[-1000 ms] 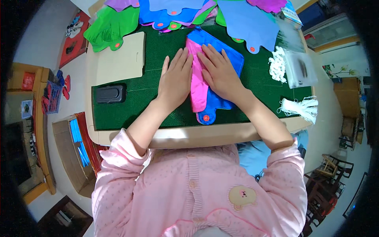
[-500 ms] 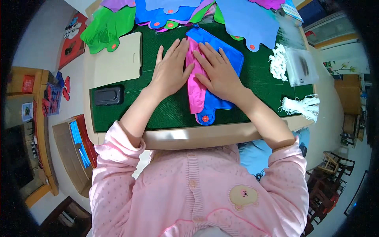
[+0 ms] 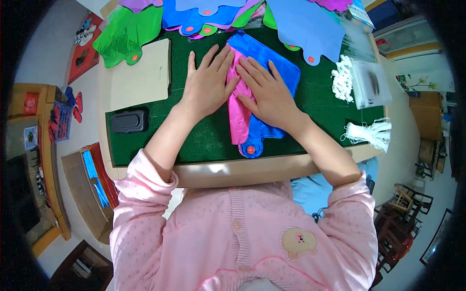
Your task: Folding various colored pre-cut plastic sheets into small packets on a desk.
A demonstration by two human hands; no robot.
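Note:
A blue and pink foil balloon (image 3: 284, 72), flat and partly folded over, lies on the green mat (image 3: 204, 140). Its pink side (image 3: 239, 121) is turned up as a long strip along the left, and a round blue tab with a red dot (image 3: 251, 150) points toward me. My left hand (image 3: 206, 85) lies flat with fingers spread, its fingertips and thumb at the strip's left edge. My right hand (image 3: 269, 94) rests flat on the balloon, fingertips on the pink strip. Neither hand grasps anything.
More flat foil pieces, green (image 3: 128, 36), blue (image 3: 177, 17) and pale blue (image 3: 310, 34), line the far edge. A beige card (image 3: 136, 75) and a black case (image 3: 129, 120) lie left. White string bundles (image 3: 369, 133) and clear plastic bags (image 3: 370, 85) lie right.
My right hand has shifted slightly on the pink strip. Both hands stay flat on or beside the balloon, and the view has tilted a little.

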